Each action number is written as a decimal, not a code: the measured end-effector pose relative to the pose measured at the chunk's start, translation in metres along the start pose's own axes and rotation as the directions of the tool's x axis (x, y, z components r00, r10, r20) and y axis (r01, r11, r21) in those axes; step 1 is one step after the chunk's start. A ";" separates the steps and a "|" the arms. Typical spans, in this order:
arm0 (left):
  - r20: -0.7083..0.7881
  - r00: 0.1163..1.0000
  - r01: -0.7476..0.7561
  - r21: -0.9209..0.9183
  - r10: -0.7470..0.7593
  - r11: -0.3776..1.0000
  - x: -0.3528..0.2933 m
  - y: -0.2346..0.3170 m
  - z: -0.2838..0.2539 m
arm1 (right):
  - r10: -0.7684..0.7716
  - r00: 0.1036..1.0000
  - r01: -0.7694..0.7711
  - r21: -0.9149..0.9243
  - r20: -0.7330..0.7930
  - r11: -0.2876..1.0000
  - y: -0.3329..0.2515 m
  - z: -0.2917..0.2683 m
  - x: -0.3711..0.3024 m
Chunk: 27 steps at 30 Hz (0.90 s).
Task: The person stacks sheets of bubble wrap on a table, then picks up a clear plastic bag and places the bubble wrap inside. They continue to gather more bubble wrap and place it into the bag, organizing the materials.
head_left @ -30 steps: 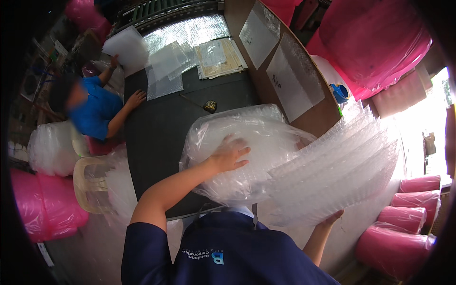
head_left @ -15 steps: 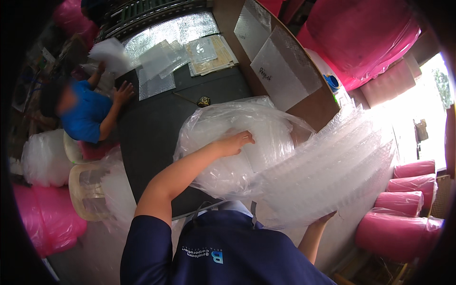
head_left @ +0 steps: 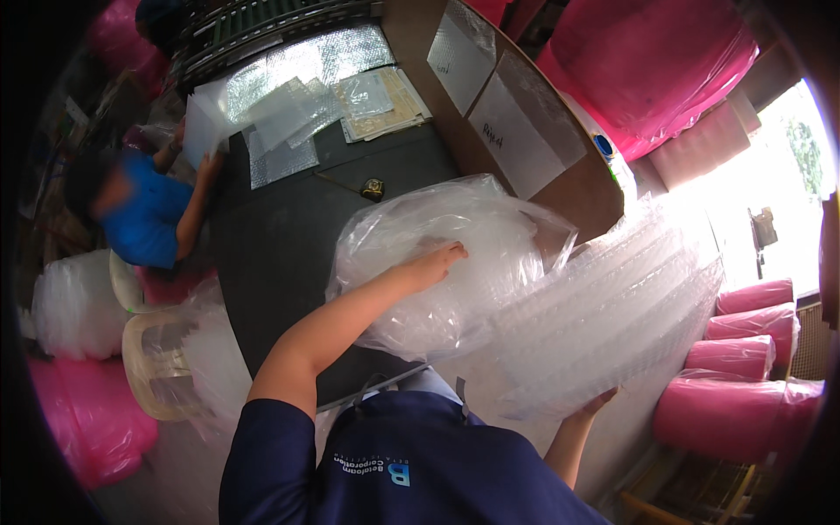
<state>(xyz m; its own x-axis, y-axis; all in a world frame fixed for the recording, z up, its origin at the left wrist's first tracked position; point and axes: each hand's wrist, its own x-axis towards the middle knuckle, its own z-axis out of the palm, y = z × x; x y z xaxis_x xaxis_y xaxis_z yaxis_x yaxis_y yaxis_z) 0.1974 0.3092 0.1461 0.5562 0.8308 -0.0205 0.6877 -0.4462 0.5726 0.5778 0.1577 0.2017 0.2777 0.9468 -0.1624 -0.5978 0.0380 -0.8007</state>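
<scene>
A big clear plastic bag (head_left: pixel 385 289) filled with whitish translucent sheets lies on the dark table's near right part. My left hand (head_left: pixel 437 265) rests on top of it, fingers loosely bent and apart, gripping nothing that I can see. To the right, a thick stack of clear bubble wrap sheets (head_left: pixel 604 306) slants beside the bag, beyond the table. My right hand (head_left: pixel 601 401) holds this stack at its near lower edge; the bubble wrap hides most of the fingers.
A tape measure (head_left: pixel 373 189) and loose bubble sheets (head_left: pixel 284 162) lie on the black tabletop (head_left: pixel 271 254). A brown panel (head_left: pixel 542 131) borders it on the right. Across the left side, a person in blue (head_left: pixel 144 219) handles sheets. Pink wrapped rolls (head_left: pixel 717 420) stand at right.
The person in blue has drawn the hand off the table and now holds the whitish sheets with both hands. My view has shifted slightly; my hands keep nearly the same places.
</scene>
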 end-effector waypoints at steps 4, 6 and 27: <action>0.105 0.992 -0.064 -0.127 0.077 0.990 0.002 -0.016 -0.004 | 0.064 0.997 -0.067 -0.057 -0.051 0.996 0.019 0.006 -0.001; 0.246 0.969 -0.003 -0.057 0.017 0.998 0.006 -0.013 -0.016 | 0.075 0.985 -0.093 -0.114 -0.156 0.989 0.042 0.011 0.007; -0.157 0.988 0.010 0.065 0.000 0.998 -0.027 -0.040 0.008 | -0.292 0.955 0.224 -0.531 -0.046 0.817 0.027 0.032 -0.003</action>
<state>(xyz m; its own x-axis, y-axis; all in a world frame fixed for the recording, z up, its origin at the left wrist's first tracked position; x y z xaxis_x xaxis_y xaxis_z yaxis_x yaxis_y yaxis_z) 0.1579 0.3019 0.1174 0.4759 0.8728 0.1084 0.7222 -0.4582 0.5182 0.5365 0.1665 0.1992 0.4744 0.8788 0.0519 -0.0268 0.0734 -0.9969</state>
